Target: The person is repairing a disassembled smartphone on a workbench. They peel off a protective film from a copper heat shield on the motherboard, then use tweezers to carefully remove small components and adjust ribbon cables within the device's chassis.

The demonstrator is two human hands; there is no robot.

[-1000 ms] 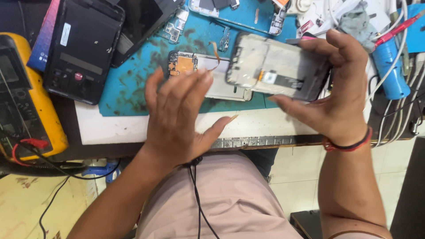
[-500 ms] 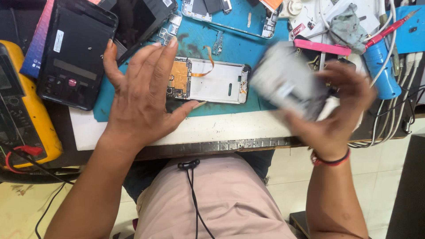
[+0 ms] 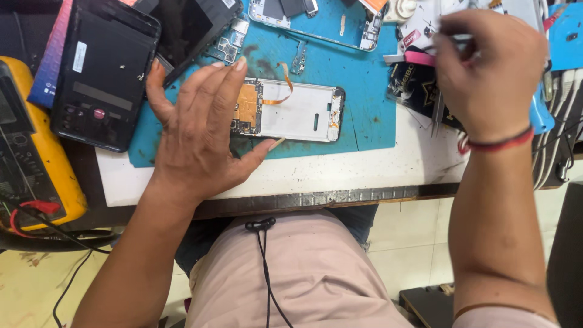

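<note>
Left hand [image 3: 197,136] flat beside rectangular white phone frame [image 3: 297,112]

The left hand [image 3: 200,127] lies spread over the left end of the opened phone frame [image 3: 291,110] on the blue mat [image 3: 364,91], so that end is blocked from above, while the frame's right half lies uncovered. A bare strip of blue mat runs right of the frame to the mat's edge, and the white table edge [image 3: 340,173] in front of it lies bare too. To the left, the black phone back cover [image 3: 103,76] and the yellow multimeter [image 3: 36,158] close off that side (red leads trail off its lower edge). The right hand [image 3: 486,67] hovers over a heap of parts and cables at the far right, crowding that corner. Another phone frame [image 3: 316,21] lines the mat's far edge.
</note>
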